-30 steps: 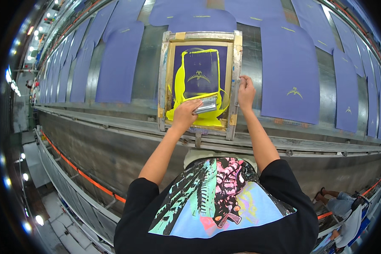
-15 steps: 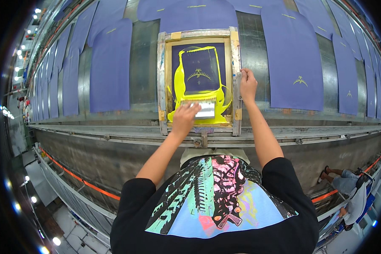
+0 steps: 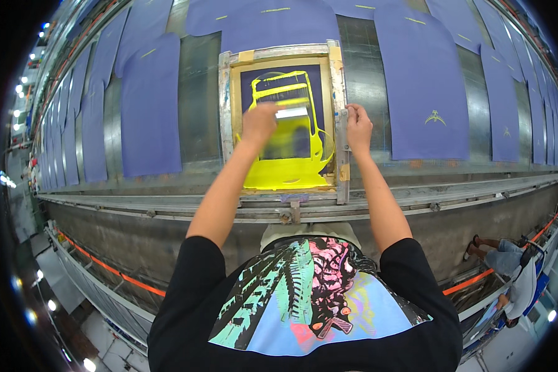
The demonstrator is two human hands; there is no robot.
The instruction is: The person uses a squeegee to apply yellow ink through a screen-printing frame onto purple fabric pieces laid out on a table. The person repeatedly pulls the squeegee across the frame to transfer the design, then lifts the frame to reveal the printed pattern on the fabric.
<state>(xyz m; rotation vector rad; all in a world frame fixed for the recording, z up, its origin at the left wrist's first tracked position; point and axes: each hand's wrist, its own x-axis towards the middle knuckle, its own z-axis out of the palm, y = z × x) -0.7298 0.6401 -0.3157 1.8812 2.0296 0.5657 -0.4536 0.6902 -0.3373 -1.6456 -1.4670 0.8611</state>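
Note:
A screen-printing frame (image 3: 225, 111) lies over a blue-purple fabric piece (image 3: 279, 28). Inside it, bright yellow ink (image 3: 285, 176) forms a thick pool at the near end and streaks up the sides. My left hand (image 3: 260, 126), slightly blurred, is closed round a squeegee (image 3: 292, 113) in the upper half of the mesh; a pale strip of it shows, and its grip is hidden by the fingers. With fingers curled, my right hand (image 3: 359, 129) grips the frame's right rail. The design under the squeegee cannot be made out.
Further blue-purple fabric pieces lie along the metal table on both sides; one at right (image 3: 421, 93) bears a small yellow print. A metal rail (image 3: 415, 199) runs along the table's near edge. At lower right, another person (image 3: 519, 279) is beside a railing.
My left hand has pushed the squeegee from the near end to the far part of the screen, leaving yellow ink smeared over the mesh. My right hand stays at the frame.

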